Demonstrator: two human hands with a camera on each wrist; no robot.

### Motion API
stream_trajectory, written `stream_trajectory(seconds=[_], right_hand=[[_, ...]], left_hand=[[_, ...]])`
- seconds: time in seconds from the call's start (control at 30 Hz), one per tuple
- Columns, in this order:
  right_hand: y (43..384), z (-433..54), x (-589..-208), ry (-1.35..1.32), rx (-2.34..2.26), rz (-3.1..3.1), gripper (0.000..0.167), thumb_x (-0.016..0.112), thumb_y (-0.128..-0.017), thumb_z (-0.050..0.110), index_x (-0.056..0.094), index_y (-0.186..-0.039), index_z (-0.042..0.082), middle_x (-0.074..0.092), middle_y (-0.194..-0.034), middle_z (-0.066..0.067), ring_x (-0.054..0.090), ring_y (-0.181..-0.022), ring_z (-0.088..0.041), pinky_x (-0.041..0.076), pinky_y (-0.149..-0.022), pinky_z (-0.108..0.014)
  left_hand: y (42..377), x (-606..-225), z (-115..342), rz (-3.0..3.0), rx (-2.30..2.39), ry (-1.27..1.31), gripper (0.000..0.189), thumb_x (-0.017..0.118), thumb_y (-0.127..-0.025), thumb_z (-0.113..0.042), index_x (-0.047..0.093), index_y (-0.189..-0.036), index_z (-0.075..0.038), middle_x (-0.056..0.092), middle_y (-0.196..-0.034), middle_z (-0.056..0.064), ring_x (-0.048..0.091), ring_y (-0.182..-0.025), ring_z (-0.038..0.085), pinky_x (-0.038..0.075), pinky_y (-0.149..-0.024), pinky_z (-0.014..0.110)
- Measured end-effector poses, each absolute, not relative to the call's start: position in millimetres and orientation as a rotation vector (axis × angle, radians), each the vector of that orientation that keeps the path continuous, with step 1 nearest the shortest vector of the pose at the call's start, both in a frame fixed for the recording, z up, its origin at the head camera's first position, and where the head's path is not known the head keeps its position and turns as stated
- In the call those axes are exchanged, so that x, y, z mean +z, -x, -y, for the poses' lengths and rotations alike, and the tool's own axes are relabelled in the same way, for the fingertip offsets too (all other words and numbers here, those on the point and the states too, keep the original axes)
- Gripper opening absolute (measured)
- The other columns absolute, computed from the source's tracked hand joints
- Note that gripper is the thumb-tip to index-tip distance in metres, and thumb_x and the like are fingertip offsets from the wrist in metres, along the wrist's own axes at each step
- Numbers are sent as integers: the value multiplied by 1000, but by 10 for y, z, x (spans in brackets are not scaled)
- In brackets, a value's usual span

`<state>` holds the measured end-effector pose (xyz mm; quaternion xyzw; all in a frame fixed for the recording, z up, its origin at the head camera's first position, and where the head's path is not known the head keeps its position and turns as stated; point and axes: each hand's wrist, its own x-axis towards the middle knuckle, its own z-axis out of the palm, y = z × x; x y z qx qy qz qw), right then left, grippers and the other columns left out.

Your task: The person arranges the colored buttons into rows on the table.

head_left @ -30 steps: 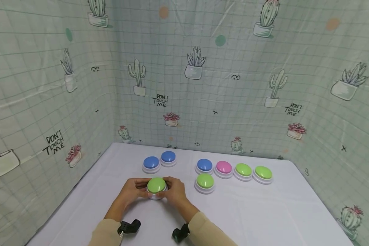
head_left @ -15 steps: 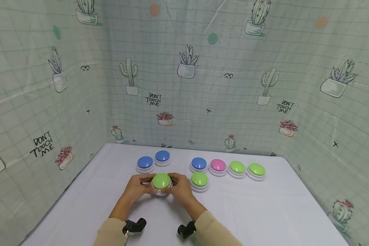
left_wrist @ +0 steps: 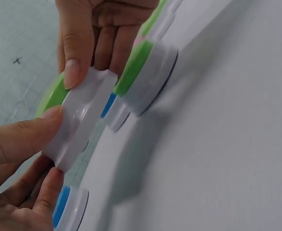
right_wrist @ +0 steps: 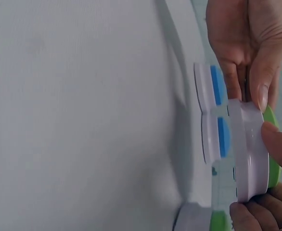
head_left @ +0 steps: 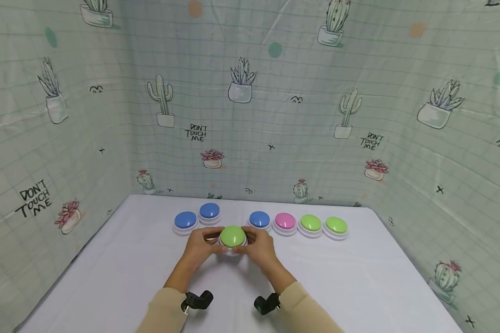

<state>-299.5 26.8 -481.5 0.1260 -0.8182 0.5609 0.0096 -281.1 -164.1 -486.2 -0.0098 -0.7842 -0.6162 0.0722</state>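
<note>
A round push button with a green dome (head_left: 232,237) and white base is held up off the white table between both hands. My left hand (head_left: 201,247) grips its left side, and my right hand (head_left: 260,249) grips the right, thumbs at the near edge. In both wrist views the held button (right_wrist: 251,149) is raised, showing the side of its base. Behind the right hand stands another green-domed button (left_wrist: 146,77), almost wholly hidden in the head view but plain in the left wrist view.
Two blue buttons (head_left: 185,220) stand at the back left. Farther right, a row holds a blue button (head_left: 259,219), a pink button (head_left: 285,221) and two green buttons (head_left: 310,224). A cactus-print curtain (head_left: 271,115) encloses the table (head_left: 337,282) at the back and sides.
Both hands have carried the green button to the right and a little away from me, lifting it. The right hand now covers the other green button. The head view has turned slightly right.
</note>
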Motion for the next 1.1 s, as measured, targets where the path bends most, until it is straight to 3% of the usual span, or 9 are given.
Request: stream_trajectory(seconds=[0.5,0.83,1.1], right_hand=[[3028,-959,-4831,-239,1772,2514,65,90,-79,-1,63,-138,-6,63,-141,-25,60,-133,-39,51,-110,-45],[3028,-1304,-4841,-142,1781,2470,66,89,-78,-4,63,-138,-5,64,-139,-25,61,-133,-39,52,-109,-44],[3007,-1564,-4893,-66,1758,2453,65,89,-76,-6,65,-136,-5,65,-139,-25,61,-132,-39,51,-110,-44]], left_hand=[[2977,-4858,961,2423,-1830,136,57,88,-79,6,71,-133,-2,69,-131,18,66,-123,36,58,-103,40],[3080,-4819,574,2463,-1861,227,59,86,-81,9,66,-135,3,67,-132,21,65,-127,37,57,-103,36],[3121,-4816,220,2558,-1651,344,56,88,-79,7,68,-131,6,70,-126,21,68,-121,36,58,-103,41]])
